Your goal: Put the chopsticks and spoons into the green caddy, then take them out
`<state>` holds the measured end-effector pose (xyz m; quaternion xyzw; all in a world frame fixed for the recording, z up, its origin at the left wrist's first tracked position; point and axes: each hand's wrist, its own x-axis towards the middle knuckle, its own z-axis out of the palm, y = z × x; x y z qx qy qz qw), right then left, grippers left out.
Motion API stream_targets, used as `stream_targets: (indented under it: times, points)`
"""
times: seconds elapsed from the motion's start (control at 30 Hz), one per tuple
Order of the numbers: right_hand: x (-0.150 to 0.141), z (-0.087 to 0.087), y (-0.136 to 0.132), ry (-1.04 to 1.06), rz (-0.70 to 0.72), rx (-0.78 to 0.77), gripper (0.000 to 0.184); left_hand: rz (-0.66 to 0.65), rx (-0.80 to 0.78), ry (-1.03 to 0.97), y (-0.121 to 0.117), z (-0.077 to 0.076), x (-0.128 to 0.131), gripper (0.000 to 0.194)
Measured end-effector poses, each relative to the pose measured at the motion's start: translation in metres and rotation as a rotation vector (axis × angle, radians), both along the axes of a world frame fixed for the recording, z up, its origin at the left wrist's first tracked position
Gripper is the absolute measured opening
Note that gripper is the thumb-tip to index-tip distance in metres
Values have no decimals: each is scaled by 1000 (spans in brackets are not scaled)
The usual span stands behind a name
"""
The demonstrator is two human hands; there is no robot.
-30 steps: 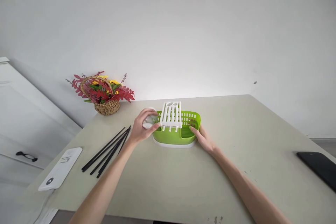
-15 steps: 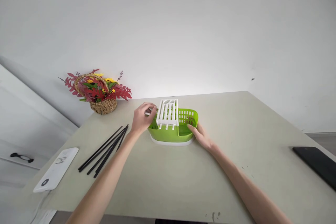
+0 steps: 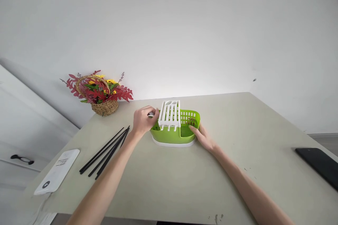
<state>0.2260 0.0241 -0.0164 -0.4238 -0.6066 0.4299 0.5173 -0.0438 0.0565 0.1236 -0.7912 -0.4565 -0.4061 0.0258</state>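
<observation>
A green plastic cutlery basket (image 3: 166, 136) with slotted walls and a white base stands on the table. Across its top lies a white slotted rack (image 3: 170, 119) with small hooks along the front edge. My left hand (image 3: 143, 119) is closed at the basket's left end, beside the rack. Only a bit of the white spoons (image 3: 151, 114) shows past its fingers; my hand hides the rest. At the basket's right end, my right hand (image 3: 204, 138) grips the wall, thumb inside the rim. Several black chopsticks (image 3: 108, 154) lie left of the basket, near my left forearm.
A wicker basket of artificial flowers (image 3: 104, 107) stands at the back left against the wall. A white power strip or charger (image 3: 56, 172) with a cable lies at the left edge. A black phone (image 3: 318, 163) rests at the right edge. A white cabinet (image 3: 31, 123) stands left.
My left hand has turned and closed over the white spoons at the basket's left end, so they are now mostly hidden. My right hand keeps its grip. The view has shifted slightly.
</observation>
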Motion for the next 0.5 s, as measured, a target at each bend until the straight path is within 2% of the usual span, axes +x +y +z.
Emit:
stream_targets:
  times: [0.2, 0.5]
  points:
    - [0, 0, -1, -3, 3, -3, 53, 15, -10, 67, 2, -1, 0, 42]
    - [1, 0, -1, 15, 16, -5, 52, 20, -42, -15, 5, -5, -1, 45]
